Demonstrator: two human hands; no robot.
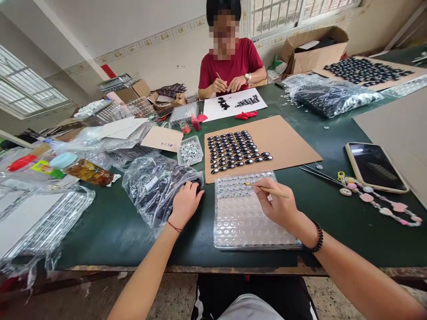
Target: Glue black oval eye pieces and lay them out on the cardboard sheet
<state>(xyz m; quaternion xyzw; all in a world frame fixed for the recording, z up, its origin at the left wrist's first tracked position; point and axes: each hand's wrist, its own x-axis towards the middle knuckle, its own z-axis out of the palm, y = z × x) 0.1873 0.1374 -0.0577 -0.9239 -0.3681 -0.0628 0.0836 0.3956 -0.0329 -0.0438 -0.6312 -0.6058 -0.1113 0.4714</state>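
My right hand (278, 200) is closed around a thin wooden stick (275, 191), held like a pen. Its yellowish tip is over a clear plastic tray (233, 226) of round pockets. Small silvery pieces (230, 186) fill the tray's upper rows. To the left, my left hand (187, 200) lies at the mouth of a clear plastic bag (147, 182) of black pieces, its thumb apart from the fingers. The fingertips rest among black pieces and are partly hidden. Beyond the tray, a brown board (290, 140) bears rows of glossy black oval pieces (233, 151) with silvery spots.
A small tub (201, 155) of silvery pieces stands behind the bag. At the right lie tweezers (322, 174), a phone (376, 166) and a beaded strap (380, 204). Jars (83, 169) stand left. Across the table a person (233, 62) works over white board (213, 111).
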